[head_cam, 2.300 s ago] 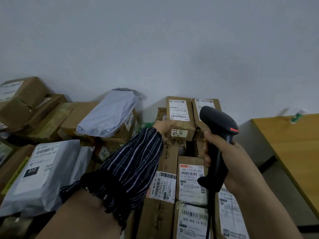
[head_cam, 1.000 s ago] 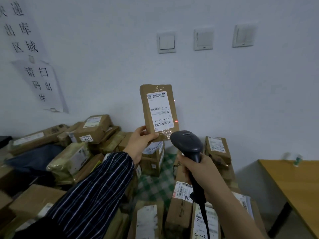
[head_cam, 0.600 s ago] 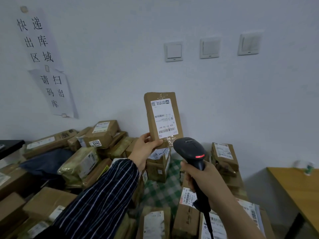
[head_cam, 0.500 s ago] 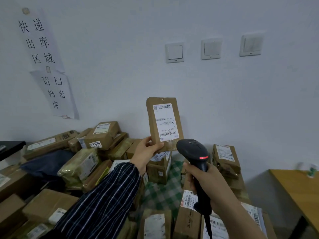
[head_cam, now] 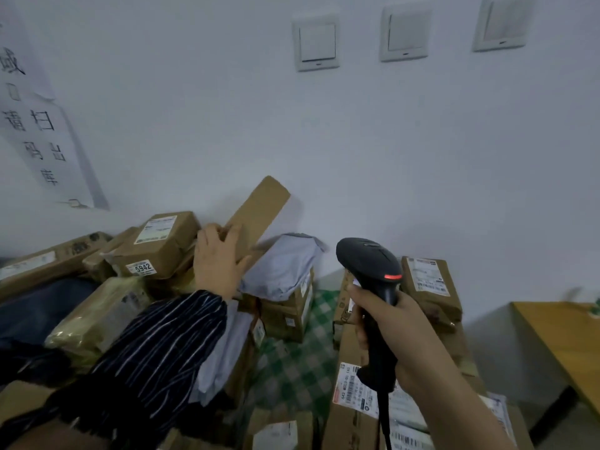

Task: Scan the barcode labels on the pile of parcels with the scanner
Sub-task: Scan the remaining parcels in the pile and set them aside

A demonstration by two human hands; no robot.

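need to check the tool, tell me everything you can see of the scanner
The scanner is a black, plastic-looking handheld gun type. It has a rounded head with a lit red-orange strip on its near side, a slim handle that widens at the foot, and a black cable running down out of frame. It stands roughly upright, with its scan window turned away and unseen. The right hand grips the handle, above labelled parcels.

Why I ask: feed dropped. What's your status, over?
Left hand holds flat brown cardboard parcel, tilted, plain side showing. Right hand grips black handheld scanner. Nothing between them.
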